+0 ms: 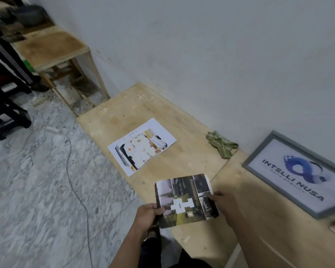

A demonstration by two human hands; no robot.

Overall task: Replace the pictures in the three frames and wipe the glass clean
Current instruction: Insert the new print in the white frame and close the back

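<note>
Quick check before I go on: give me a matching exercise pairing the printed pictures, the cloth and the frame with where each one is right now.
Things:
1. Dark printed collage picture
2. White-bordered printed sheet
3. Crumpled green cloth
4. Grey frame with blue logo picture

Places:
A. Leaning against the wall, at the right
B. Lying flat in the middle of the wooden board
C. Held by the left hand and right hand
D. On the board beside the wall

Pairs: 1-C, 2-B, 3-D, 4-A
</note>
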